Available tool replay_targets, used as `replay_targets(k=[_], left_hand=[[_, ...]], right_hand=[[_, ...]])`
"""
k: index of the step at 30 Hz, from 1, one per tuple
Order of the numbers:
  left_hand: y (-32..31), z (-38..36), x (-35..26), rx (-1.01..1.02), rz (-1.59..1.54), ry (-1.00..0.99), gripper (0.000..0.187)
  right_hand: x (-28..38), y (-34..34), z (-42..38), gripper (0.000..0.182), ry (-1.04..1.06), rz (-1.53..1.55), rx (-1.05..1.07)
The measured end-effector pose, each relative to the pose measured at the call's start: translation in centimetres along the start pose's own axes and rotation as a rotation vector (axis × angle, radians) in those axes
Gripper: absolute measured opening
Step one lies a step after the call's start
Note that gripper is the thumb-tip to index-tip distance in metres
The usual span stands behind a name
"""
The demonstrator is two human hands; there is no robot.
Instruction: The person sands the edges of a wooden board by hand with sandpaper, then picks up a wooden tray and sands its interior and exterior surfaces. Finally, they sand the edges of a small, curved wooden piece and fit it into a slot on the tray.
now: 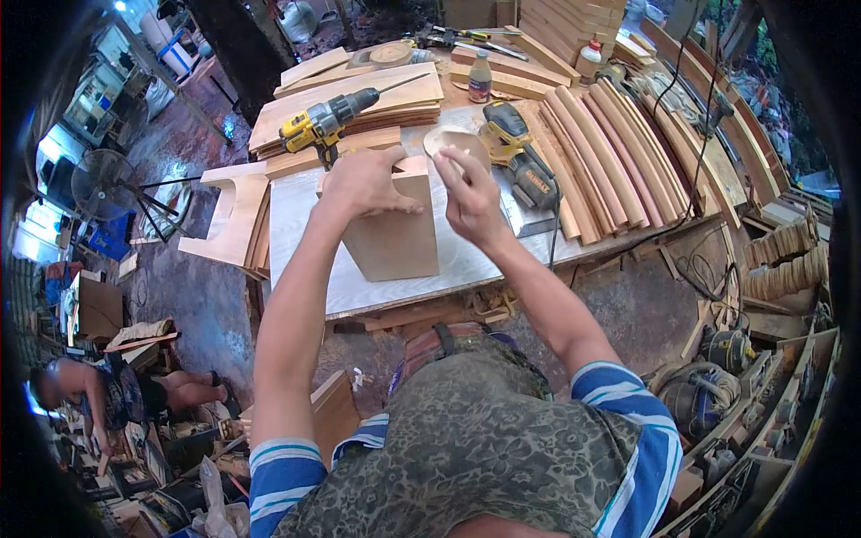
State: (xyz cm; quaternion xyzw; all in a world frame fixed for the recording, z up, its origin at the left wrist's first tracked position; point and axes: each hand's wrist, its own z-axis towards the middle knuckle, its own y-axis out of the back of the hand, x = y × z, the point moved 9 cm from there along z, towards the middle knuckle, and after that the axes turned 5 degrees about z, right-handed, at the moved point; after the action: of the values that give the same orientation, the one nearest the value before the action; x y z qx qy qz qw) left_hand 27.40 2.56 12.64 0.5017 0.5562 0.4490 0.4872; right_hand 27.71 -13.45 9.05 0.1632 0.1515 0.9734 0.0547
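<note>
My left hand is closed over the top edge of a wooden box, its thumb lying on the near face. The box stands upright on the pale board that covers the bench. In my right hand, just right of the box, the fingers pinch a thin, pale sheet with a rounded edge; it looks like a sanding disc, though the fingers hide part of it. Beyond my left hand lies a yellow and black cordless drill with a long bit. A corded sander rests beside my right hand.
Curved wooden pieces lie in a row at the right. Stacked boards and a small bottle are at the back. A cut-out panel juts out left. A cable hangs over the front edge. Another person crouches at lower left.
</note>
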Motion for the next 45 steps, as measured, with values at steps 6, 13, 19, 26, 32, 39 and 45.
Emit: replay_targets(k=[6, 13, 19, 26, 32, 39, 45], left_hand=[[0.1, 0.0, -0.1, 0.024, -0.006, 0.027, 0.083], [0.0, 0.4, 0.2, -0.008, 0.023, 0.012, 0.083], [-0.3, 0.3, 0.2, -0.011, 0.021, -0.013, 0.081], [-0.1, 0.4, 0.2, -0.009, 0.013, -0.019, 0.076], [0.0, -3.3, -1.5, -0.061, 0.043, -0.062, 0.071], [-0.5, -7.6, -3.0, -0.214, 0.023, -0.138, 0.061], [-0.8, -9.6, -3.3, -0.307, 0.022, -0.132, 0.058]], right_hand=[[1.3, -0.3, -1.4, 0.054, 0.078, -0.016, -0.03], [1.5, 0.6, -0.6, 0.057, 0.014, -0.029, 0.02], [-0.1, -0.3, -2.9, 0.059, -0.061, 0.008, 0.018], [-2.1, -2.0, -4.3, 0.07, -0.08, 0.036, 0.069], [-0.3, 1.9, -2.3, 0.066, -0.187, 0.174, 0.032], [2.0, 1.1, 0.3, 0.05, -0.022, 0.145, 0.208], [5.0, 2.4, -0.2, 0.054, 0.044, 0.359, 0.187]])
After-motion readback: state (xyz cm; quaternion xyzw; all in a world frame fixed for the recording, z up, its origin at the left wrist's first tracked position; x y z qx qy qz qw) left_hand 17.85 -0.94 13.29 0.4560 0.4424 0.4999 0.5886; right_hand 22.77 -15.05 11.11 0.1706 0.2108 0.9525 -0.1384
